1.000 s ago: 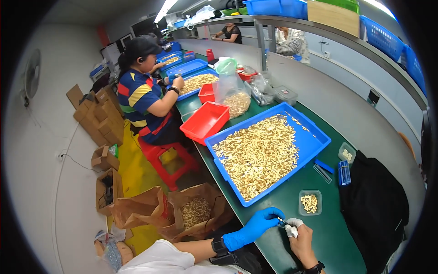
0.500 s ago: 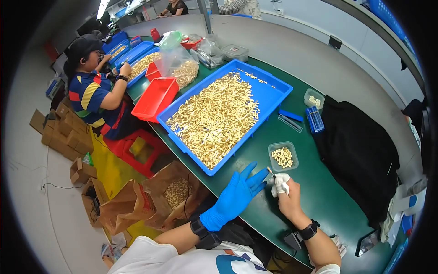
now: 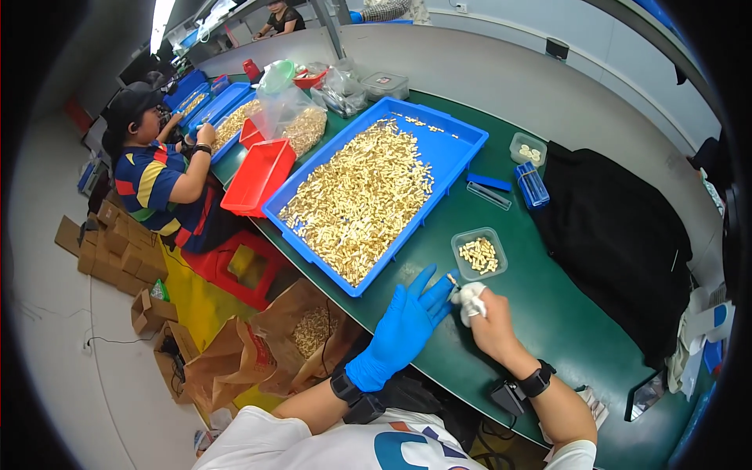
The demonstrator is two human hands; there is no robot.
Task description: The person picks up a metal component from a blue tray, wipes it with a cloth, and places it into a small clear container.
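My left hand (image 3: 399, 329), in a blue glove, is held palm up over the table's near edge with its fingers stretched out. Beside its fingertips is a small brass-coloured piece (image 3: 452, 279), at the tip of a thin, dark-ended tool. My right hand (image 3: 495, 325) is closed on that tool; white material (image 3: 469, 301) covers its fingertips and hides most of the tool. Just beyond both hands stands a clear plastic box (image 3: 501, 270) with several brass-coloured pieces in it. To the left, a big blue tray (image 3: 450, 153) bears a heap of similar small pieces.
Red bins (image 3: 262, 178) stand left of the tray. A black cloth (image 3: 607, 243) covers the table's right side, near a bundle of blue-capped tubes (image 3: 531, 186) and a small box of white pieces (image 3: 528, 149). Paper sacks (image 3: 294, 333) stand below left. A co-worker (image 3: 160, 168) sits far left.
The view has shifted slightly, so the table things appear further left. My left hand stays spread; my right hand, with the tool and brass piece, remains close to its fingertips.
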